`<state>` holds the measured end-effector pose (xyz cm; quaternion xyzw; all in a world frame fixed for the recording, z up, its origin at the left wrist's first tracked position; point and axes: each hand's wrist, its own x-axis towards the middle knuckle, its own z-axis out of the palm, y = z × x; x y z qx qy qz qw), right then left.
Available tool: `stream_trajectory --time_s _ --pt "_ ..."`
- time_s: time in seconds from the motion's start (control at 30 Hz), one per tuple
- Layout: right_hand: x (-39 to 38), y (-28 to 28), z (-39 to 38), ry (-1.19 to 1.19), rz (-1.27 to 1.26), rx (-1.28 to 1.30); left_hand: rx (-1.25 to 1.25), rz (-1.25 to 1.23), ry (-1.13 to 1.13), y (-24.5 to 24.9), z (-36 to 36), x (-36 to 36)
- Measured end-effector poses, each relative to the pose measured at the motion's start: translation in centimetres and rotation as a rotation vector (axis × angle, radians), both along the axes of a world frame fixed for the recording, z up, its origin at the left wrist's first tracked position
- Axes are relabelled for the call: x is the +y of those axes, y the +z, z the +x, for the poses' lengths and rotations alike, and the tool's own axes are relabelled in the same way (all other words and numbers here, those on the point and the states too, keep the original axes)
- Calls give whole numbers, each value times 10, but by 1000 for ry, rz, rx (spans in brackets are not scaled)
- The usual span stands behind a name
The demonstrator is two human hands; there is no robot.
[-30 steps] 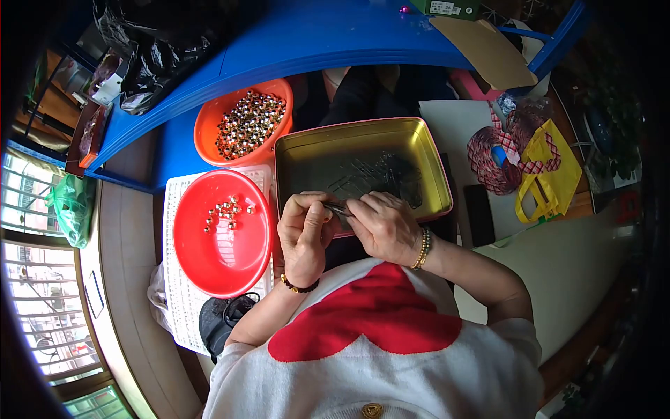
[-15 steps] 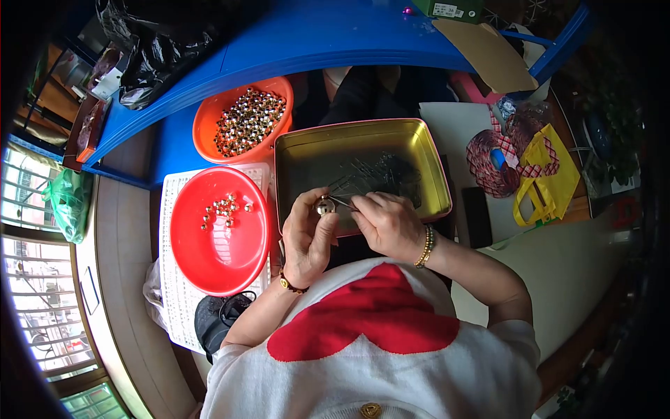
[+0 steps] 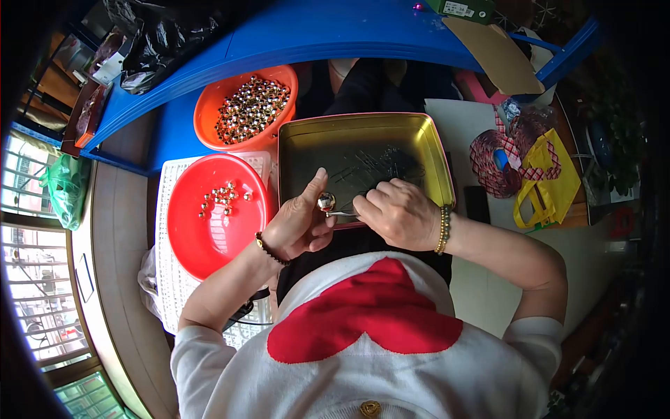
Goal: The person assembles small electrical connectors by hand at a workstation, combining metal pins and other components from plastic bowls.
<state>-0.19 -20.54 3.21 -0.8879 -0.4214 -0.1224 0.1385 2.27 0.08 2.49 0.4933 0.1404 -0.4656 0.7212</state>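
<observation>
A shiny gold metal ball (image 3: 326,202) lies against the raised thumb of my left hand (image 3: 299,220), whose other fingers curl below it. My right hand (image 3: 399,215) is closed on a slender silver metal tool (image 3: 342,214); its tip meets the underside of the ball, and the grip end is hidden in my fist. Both hands are over the near edge of a gold-coloured tray (image 3: 434,140), in which thin dark wire pieces (image 3: 387,162) lie scattered. To the left, a red basin (image 3: 220,255) contains several small gold balls (image 3: 227,197).
An orange basin (image 3: 202,115) full of gold balls stands behind the red one. A white plastic crate (image 3: 167,279) bears the red basin. Rightward are a dark phone-like slab (image 3: 476,209), checked ribbon rolls (image 3: 485,164) and a yellow bag (image 3: 555,174). A blue table (image 3: 314,38) spans the far side.
My left thumb has lifted and that hand has turned, with the ball now beside the thumb. My right hand has rolled into a tighter fist. Both elbows have spread outward.
</observation>
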Motion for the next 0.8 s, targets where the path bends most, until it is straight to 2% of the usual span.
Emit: stream_trajectory --time_s 0.1,0.13,0.23,0.27,0.4,0.5,0.53,0.63,0.67,0.8 --pt "6 1 2 -24 107 75 20 116 116 9 3 -1" --pt "9 1 3 -39 162 111 -201 19 94 2 4 9" --pt "18 -1 -4 -114 430 294 -904 101 343 11 -21 1" --pt "21 0 -6 -117 510 379 -1062 -35 429 0 -24 -5" --pt "31 -4 -15 -95 686 590 -1500 261 299 -17 -13 3" --pt "23 -6 -12 -91 614 475 -1113 130 180 -9 -18 9" --pt "17 -2 -11 -92 495 385 -1117 90 127 -6 -17 10" --pt "2 9 -8 -35 213 220 -789 33 -79 4 -19 17" --pt "-2 12 -8 -9 113 148 -786 13 -109 1 -19 16" --pt "-12 24 -10 77 -56 20 -463 -140 -329 2 -16 21"
